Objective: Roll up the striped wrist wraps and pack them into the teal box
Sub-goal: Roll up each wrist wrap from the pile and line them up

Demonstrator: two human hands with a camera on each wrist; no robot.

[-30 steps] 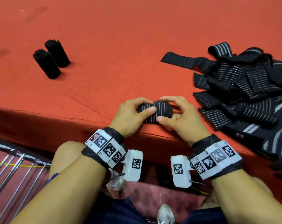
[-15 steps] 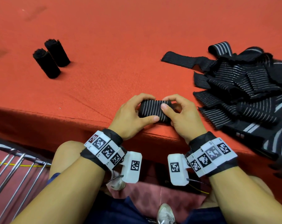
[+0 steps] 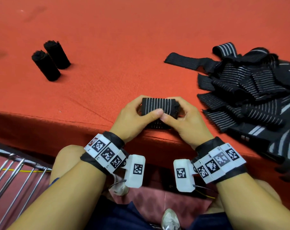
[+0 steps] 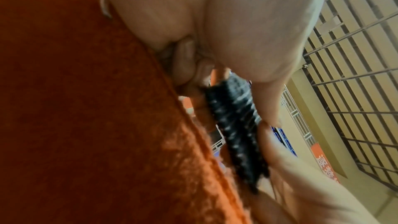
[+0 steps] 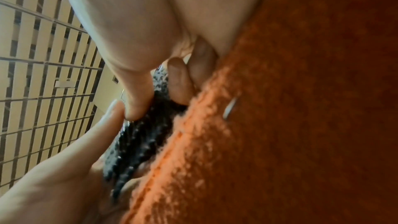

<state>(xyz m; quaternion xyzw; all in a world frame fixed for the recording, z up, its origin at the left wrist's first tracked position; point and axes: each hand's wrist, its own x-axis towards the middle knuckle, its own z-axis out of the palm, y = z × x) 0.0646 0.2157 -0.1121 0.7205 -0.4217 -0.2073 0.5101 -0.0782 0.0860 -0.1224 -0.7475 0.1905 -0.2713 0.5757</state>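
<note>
I have a striped wrap [image 3: 159,107] between both hands at the near edge of the red worktop [image 3: 124,47]. My left hand [image 3: 134,118] curls round its left end and my right hand [image 3: 189,120] round its right end, thumbs meeting in the middle on the side facing me. The upper part of the wrap is bunched into a partial roll, and a loose stretch of it lies flat on the worktop under my thumbs. In the left wrist view the wrap [image 4: 237,125] shows edge-on, pinched between my thumb and fingers [image 4: 185,62], just above the red cloth. The right wrist view shows the same from the other side: the wrap [image 5: 142,140] held by my right fingers [image 5: 178,81], with the left thumb touching the right one.

Two finished rolls [image 3: 50,63] lie side by side, touching, far to my left. A pile of loose wraps [image 3: 250,90] lies just to the right of my right hand.
</note>
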